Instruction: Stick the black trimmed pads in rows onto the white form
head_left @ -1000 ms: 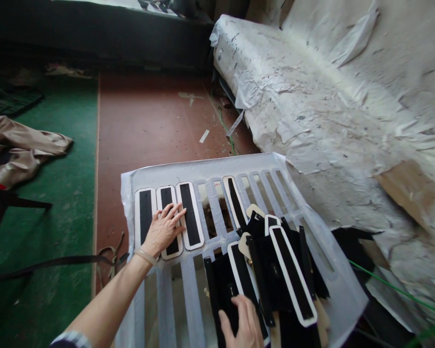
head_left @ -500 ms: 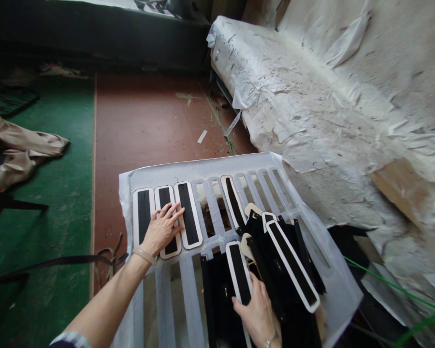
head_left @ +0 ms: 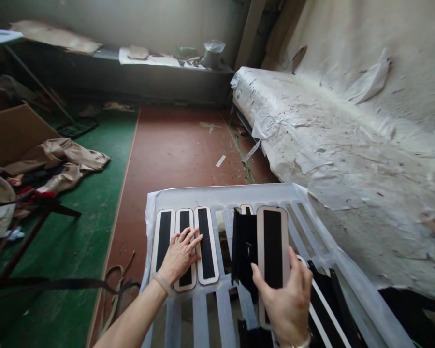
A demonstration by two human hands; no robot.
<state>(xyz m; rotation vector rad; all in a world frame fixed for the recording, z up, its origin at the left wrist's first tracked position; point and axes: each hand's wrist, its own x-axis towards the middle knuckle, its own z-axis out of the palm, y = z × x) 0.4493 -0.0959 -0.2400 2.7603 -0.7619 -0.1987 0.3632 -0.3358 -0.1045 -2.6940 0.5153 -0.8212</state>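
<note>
Three oblong panels with rounded corners, pale borders and black centres lie side by side: a left panel [head_left: 163, 237], a middle panel [head_left: 184, 220] and a right panel [head_left: 208, 246]. My left hand [head_left: 181, 253] rests over the middle and right ones, fingers spread. Gripped in my right hand [head_left: 289, 299] is a similar panel [head_left: 272, 241], raised above the slats, with black fabric [head_left: 243, 241] hanging at its left side. All this is on a pale, covered slatted rack [head_left: 192, 319]. More black pieces [head_left: 329, 295] with pale-edged strips lie under and beside my right hand.
A white-covered bench [head_left: 293, 121] runs along the right wall. On the left are a cardboard box [head_left: 18, 130], crumpled beige cloth [head_left: 68, 159] and dark straps [head_left: 58, 285]. A long ledge [head_left: 108, 54] with objects stands at the back, beyond brown floor [head_left: 177, 150].
My right hand has lifted a panel with its black fabric off the pile and moved it up and forward. The left hand stays over the panels. The view has tilted up and shifted left.
</note>
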